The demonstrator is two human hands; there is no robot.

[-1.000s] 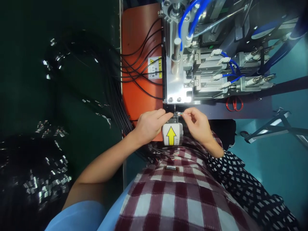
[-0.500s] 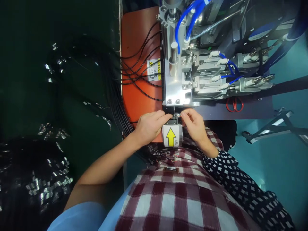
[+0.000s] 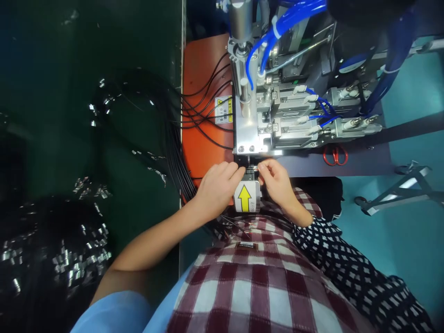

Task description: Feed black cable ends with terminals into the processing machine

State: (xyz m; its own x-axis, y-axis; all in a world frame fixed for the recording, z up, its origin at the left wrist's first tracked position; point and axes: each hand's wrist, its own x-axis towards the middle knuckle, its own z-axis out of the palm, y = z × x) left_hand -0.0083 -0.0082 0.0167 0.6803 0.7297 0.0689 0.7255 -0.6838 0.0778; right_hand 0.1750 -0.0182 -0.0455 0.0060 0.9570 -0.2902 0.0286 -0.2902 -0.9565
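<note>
Grip: right hand [image 3: 277,182] pinching thin wire ends [image 3: 255,169]; left hand [image 3: 218,186], can't tell. Looks like positioning at black fixture [image 3: 249,175]; next calls for steady alignment.

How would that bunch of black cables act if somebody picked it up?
The bunch of black cables would probably flop, since it curves. It may feel heavy, with so many strands together. Some might tangle: several cross each other over the orange plate.

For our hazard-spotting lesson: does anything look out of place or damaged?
Mildly odd: cables cross the warning label, partly covering it, and scissors lie loose on the dark plate. No damage stands out; the piece at the right hand is too small to judge.
</note>
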